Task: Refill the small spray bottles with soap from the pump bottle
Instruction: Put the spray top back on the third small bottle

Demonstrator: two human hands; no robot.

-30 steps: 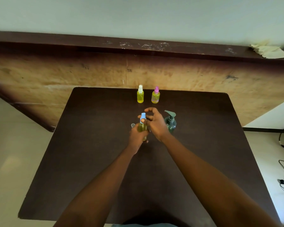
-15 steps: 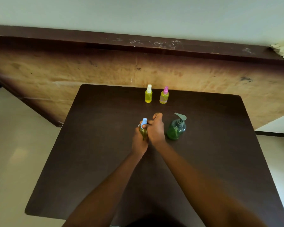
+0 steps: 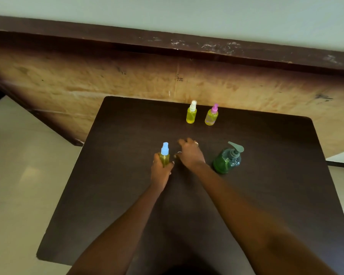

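My left hand [image 3: 160,169] grips a small spray bottle with a blue top [image 3: 164,154] and yellow-green liquid, held upright just above the dark table [image 3: 111,195]. My right hand [image 3: 190,153] hovers just to its right, fingers stretched forward and low over the table, apart from the bottle. A small pale object shows by its thumb; I cannot tell what it is. The green pump bottle [image 3: 226,161] stands right of my right hand. Two more small spray bottles stand at the far edge, one white-topped [image 3: 191,114] and one pink-topped [image 3: 212,116].
A worn wooden panel [image 3: 127,80] with a dark top ledge runs along behind the table's far edge. Pale floor tiles [image 3: 18,175] lie to the left. A dark cable or bar [image 3: 342,165] shows at the right edge.
My right hand has come off the blue-topped bottle's spray head and moved to the right and forward. My left hand has shifted the bottle slightly left. The camera has also moved.
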